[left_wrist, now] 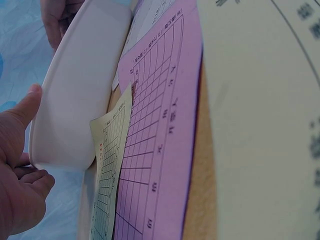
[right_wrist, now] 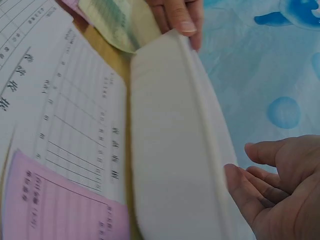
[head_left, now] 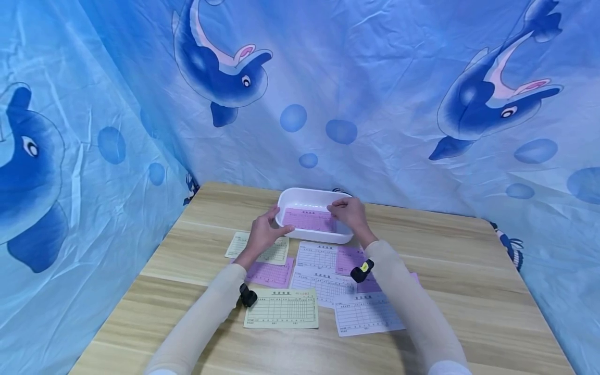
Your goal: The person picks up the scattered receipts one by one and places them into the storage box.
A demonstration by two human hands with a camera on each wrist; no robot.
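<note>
Left hand (head_left: 261,234) grips the left end of a white tray (head_left: 319,238), thumb along the near rim, fingers bent at the corner; likely a steadying hold, so the tray does not slide. Right hand (head_left: 351,212) reaches over the right end, fingers loosely bent, thumb and fingertip parted in the right wrist view, no paper seen between them; probably placed there to tend the corner of the pink slip (head_left: 307,220) lying inside on the tray floor. Whether a fingertip touches that slip, cannot tell. Tray sits near the back edge of the worktop (head_left: 473,271), hanging curtain (head_left: 389,114) close behind, so little room that way; its raised walls seem useful for keeping paper together, but fingers must pass over them. Nearer the person, loose forms: small yellow slip (head_left: 237,244) by the left wrist, overlapping a purple-pink form (head_left: 272,273); large yellow form (head_left: 283,310) in front; white forms (head_left: 315,255) and further pink sheets (head_left: 344,260) overlapping below the right forearm. Overlaps leave some edges covered, others free to lift. Widest room for moving appears to be right of the papers, where wood grain shows; the left side also leaves a margin.
</note>
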